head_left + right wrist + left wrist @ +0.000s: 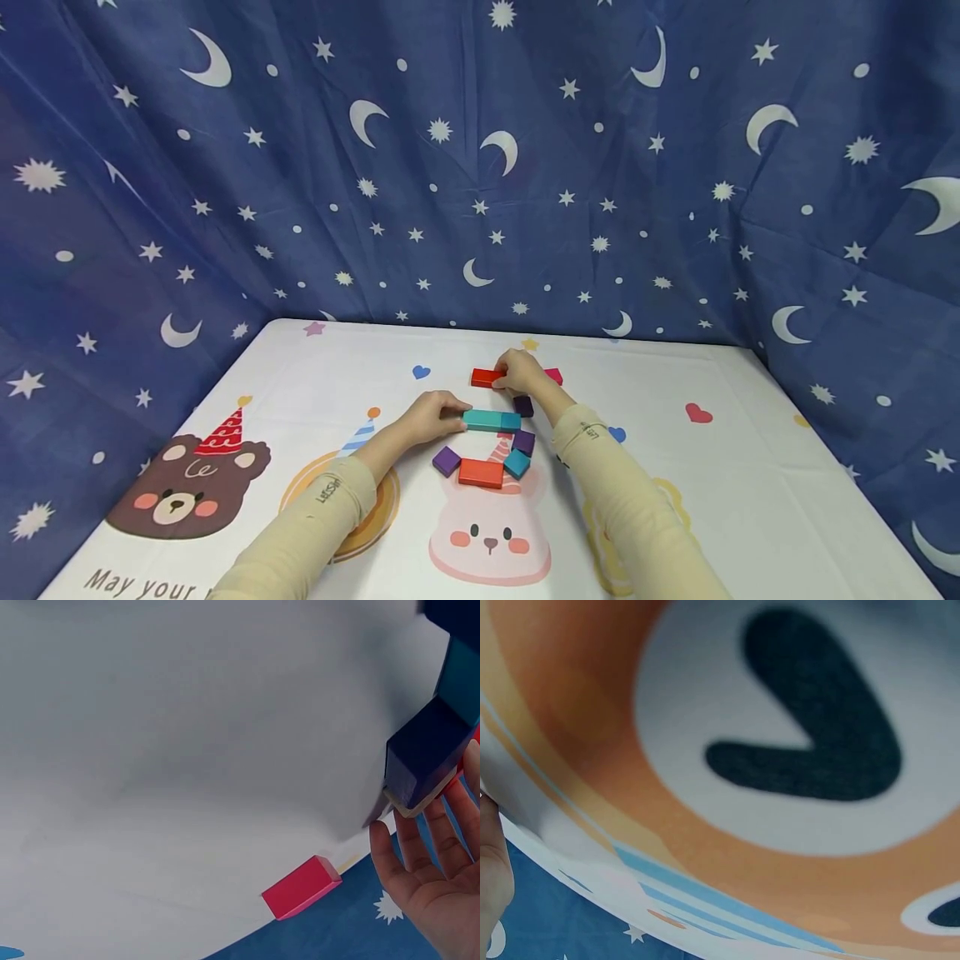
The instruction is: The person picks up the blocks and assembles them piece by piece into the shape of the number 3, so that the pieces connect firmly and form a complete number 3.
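Observation:
My left hand holds the left end of a long teal block between thumb and fingers. A shorter teal block touches its right end. Farther back, my right hand pinches the right part of a red block; its fingers partly cover it. Just below that hand lies a dark purple block, seen larger in the right wrist view. The left wrist view shows only the edge of the left hand, without its grip.
A pink block lies right of my right hand, partly hidden by it. Nearer me, a purple block, a teal block, an orange-red block and another purple block form a curve. A starry blue curtain borders the printed white tablecloth.

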Motion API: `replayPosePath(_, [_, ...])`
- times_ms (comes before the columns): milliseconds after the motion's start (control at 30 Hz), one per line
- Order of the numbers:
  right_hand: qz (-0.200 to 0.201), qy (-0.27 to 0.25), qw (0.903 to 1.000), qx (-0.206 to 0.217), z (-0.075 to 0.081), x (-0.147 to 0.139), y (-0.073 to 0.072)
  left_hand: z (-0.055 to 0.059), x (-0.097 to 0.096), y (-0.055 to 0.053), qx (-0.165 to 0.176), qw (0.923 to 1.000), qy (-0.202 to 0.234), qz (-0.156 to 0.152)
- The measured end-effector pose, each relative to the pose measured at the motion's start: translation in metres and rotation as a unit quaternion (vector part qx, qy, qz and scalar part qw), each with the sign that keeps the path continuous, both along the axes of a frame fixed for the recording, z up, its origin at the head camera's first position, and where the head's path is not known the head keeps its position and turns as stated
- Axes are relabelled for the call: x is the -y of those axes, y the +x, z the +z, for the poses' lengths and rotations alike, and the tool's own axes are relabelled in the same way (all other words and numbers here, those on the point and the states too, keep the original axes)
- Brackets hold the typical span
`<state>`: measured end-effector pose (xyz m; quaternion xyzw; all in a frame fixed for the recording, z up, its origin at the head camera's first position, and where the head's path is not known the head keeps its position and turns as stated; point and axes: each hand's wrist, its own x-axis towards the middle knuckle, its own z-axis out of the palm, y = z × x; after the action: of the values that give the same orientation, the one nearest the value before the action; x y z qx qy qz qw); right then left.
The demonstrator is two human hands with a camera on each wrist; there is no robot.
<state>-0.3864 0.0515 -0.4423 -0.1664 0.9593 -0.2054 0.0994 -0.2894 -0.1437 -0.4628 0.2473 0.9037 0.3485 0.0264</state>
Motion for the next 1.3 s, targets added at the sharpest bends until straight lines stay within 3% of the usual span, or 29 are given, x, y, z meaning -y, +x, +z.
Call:
replayPosePath(133, [0.014,0.002,0.9997,-0.018,-0.012,-0.002,-0.012,0.0,-0.001,0.0,0.004,1.0,0.0,0.003])
replayPosePath(267, [0.001,-0.004,1.0,-0.004,-0.001,0.0,0.001,0.0,-0.001,0.0,0.008,1.0,-0.002,0.004])
replayPosePath(467, [0.002,-0.004,0.9997,-0.025,0.009,0.001,0.017,0.001,-0.001,0.0,0.016,0.9998,0.0,0.007])
replayPosePath(900, [0.0,-0.002,0.9998,-0.022,0.011,0.002,0.016,0.0,0.0,-0.001,0.013,0.9999,-0.001,0.007])
replayPosePath(1300, [-0.012,0.002,0.9999,0.006,0.011,0.002,0.012,-0.003,0.001,-0.002,0.017,0.9998,0.006,0.012])
